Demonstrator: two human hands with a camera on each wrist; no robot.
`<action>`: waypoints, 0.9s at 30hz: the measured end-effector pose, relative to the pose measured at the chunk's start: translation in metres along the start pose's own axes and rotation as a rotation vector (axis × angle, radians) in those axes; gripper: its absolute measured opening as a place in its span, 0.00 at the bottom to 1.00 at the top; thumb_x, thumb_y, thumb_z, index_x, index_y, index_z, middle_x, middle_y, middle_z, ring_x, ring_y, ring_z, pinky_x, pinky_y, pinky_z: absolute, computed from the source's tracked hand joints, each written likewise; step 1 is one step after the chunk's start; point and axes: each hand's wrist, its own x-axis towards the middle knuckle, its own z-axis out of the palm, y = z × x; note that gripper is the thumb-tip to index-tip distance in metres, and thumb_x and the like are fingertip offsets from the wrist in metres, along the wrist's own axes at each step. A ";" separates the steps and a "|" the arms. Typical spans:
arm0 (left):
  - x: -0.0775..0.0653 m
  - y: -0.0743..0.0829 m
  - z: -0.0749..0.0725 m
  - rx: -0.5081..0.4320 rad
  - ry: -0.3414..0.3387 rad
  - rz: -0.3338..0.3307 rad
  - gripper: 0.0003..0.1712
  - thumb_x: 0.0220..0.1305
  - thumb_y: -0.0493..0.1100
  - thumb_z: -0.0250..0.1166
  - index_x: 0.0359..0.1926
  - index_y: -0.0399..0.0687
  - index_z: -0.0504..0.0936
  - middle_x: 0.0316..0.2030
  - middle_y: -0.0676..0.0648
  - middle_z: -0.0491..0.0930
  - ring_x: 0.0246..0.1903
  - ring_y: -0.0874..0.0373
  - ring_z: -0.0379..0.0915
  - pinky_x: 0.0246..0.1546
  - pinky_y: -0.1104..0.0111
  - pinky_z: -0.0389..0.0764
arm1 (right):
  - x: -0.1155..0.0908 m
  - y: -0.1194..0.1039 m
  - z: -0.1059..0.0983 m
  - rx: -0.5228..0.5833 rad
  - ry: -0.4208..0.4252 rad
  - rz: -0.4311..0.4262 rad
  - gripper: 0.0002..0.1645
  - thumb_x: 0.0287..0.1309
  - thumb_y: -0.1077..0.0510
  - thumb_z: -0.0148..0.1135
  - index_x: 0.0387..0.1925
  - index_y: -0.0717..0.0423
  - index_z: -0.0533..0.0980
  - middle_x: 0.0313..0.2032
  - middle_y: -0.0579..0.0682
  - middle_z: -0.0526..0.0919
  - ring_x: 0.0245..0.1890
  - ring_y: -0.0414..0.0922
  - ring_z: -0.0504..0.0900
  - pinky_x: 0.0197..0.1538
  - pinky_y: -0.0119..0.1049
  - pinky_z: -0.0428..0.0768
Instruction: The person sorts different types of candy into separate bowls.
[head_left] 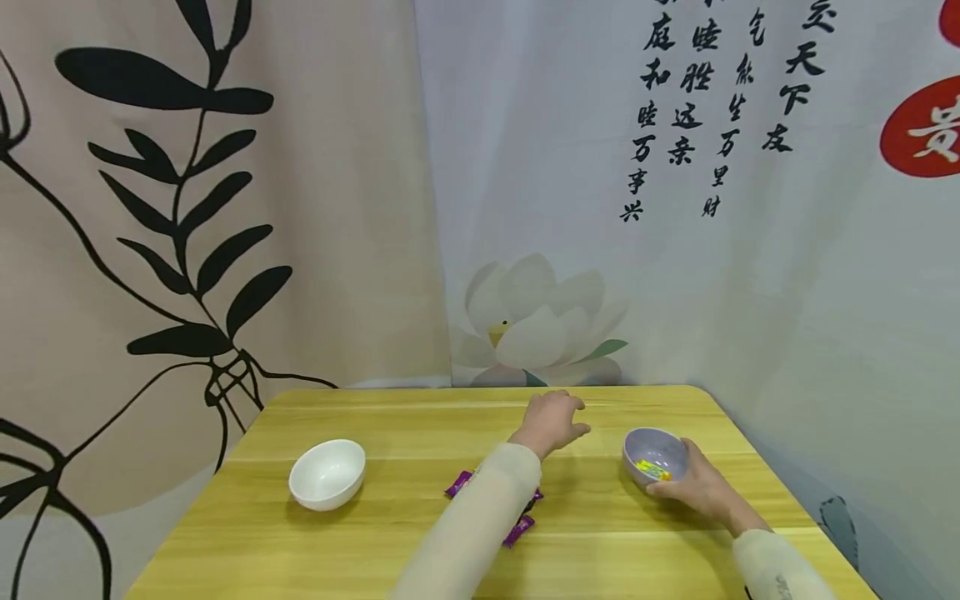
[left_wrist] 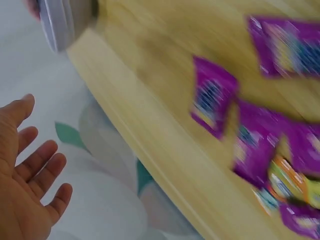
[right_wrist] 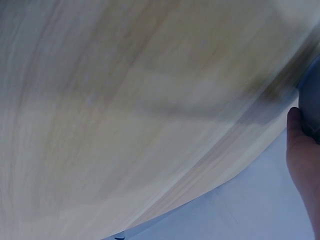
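Note:
My right hand [head_left: 701, 485] grips a greyish-purple bowl [head_left: 672, 446] by its right side, thumb at the near rim. Yellow-wrapped candies [head_left: 652, 470] lie inside it. In the right wrist view only the bowl's edge [right_wrist: 311, 100] shows, against the fingers. My left hand [head_left: 551, 421] is held over the far middle of the table, fingers spread and holding nothing. The left wrist view shows that hand [left_wrist: 25, 175] with relaxed fingers, apart from the candies. Purple-wrapped candies [left_wrist: 214, 96] and an orange-and-yellow one [left_wrist: 287, 180] lie on the table, partly hidden by my left sleeve in the head view.
A white bowl [head_left: 327, 475] stands on the left side of the wooden table [head_left: 225, 542]. Behind the table's far edge hangs a printed curtain [head_left: 360, 208] with dark leaves, a lotus and writing.

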 end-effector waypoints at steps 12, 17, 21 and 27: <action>-0.029 -0.069 -0.017 -0.050 0.057 -0.074 0.23 0.64 0.58 0.67 0.57 0.55 0.83 0.54 0.51 0.82 0.56 0.50 0.75 0.57 0.51 0.74 | 0.000 -0.001 0.001 0.017 -0.007 -0.003 0.73 0.48 0.42 0.77 0.71 0.76 0.39 0.65 0.81 0.54 0.63 0.73 0.60 0.64 0.68 0.60; -0.042 -0.091 -0.022 -0.093 0.064 -0.090 0.23 0.65 0.56 0.68 0.57 0.52 0.83 0.54 0.49 0.82 0.58 0.49 0.74 0.59 0.50 0.73 | 0.000 0.000 0.000 0.027 -0.008 0.005 0.73 0.48 0.42 0.76 0.72 0.75 0.38 0.67 0.80 0.53 0.64 0.73 0.59 0.64 0.68 0.59; -0.055 -0.109 -0.021 -0.143 0.078 -0.106 0.22 0.65 0.54 0.68 0.55 0.49 0.84 0.52 0.48 0.83 0.55 0.49 0.76 0.57 0.51 0.74 | 0.000 0.000 0.000 0.029 -0.013 0.004 0.73 0.49 0.43 0.76 0.72 0.76 0.37 0.66 0.81 0.52 0.64 0.74 0.58 0.64 0.69 0.58; -0.078 -0.129 -0.014 -0.208 0.062 -0.139 0.22 0.65 0.53 0.67 0.55 0.45 0.84 0.53 0.45 0.82 0.56 0.45 0.75 0.60 0.47 0.70 | 0.000 -0.002 0.000 0.017 -0.021 0.005 0.72 0.50 0.43 0.76 0.71 0.77 0.37 0.66 0.82 0.52 0.64 0.75 0.58 0.64 0.69 0.58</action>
